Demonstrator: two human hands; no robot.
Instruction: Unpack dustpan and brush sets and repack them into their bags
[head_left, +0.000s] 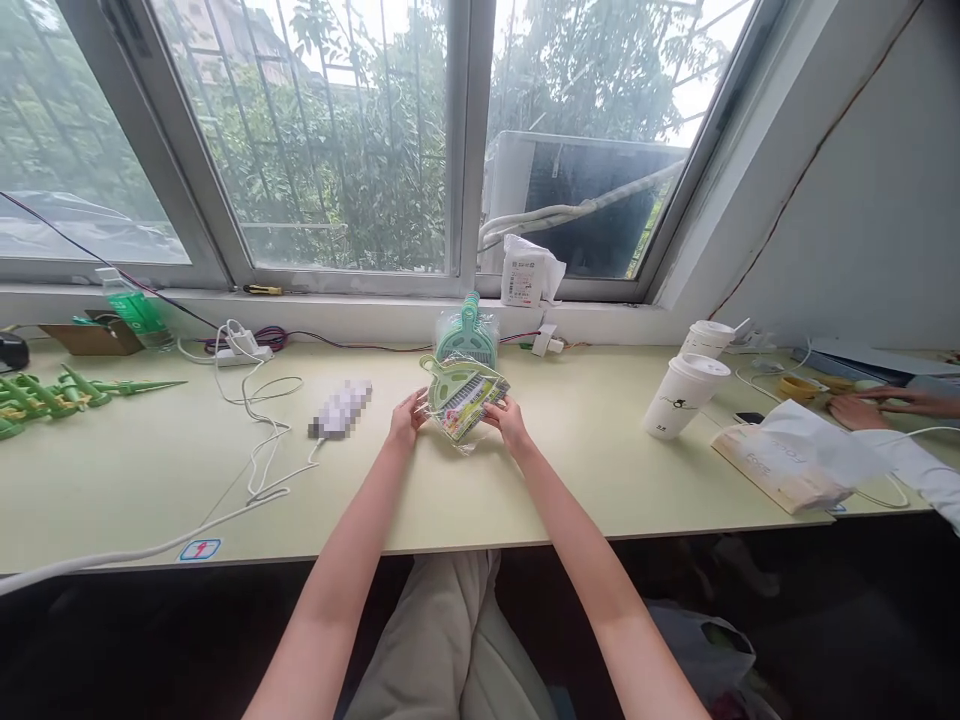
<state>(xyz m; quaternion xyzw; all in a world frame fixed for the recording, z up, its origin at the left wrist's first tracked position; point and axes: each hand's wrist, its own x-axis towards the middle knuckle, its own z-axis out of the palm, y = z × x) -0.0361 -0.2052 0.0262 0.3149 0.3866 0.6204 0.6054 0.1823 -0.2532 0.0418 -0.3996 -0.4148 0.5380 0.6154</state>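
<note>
Between my hands is a small light-green dustpan [448,386] in clear plastic wrap, tilted, with a printed card and a dark-bristled brush showing at its front. My left hand [407,418] grips its left edge. On the lower right side, my right hand [510,422] holds it by the card's edge, fingers closed. Just behind it, a stack of teal dustpans [468,335] in clear wrap stands against the wall below the window. The far sides of both hands' grips are partly hidden.
White cables and a blurred phone-like object [341,409] lie left of my hands; green spiky plastic pieces [45,400] lie farther left. To the right stand white paper cups [684,398] and a tissue pack [780,465]. Another person's hands [862,410] are at far right.
</note>
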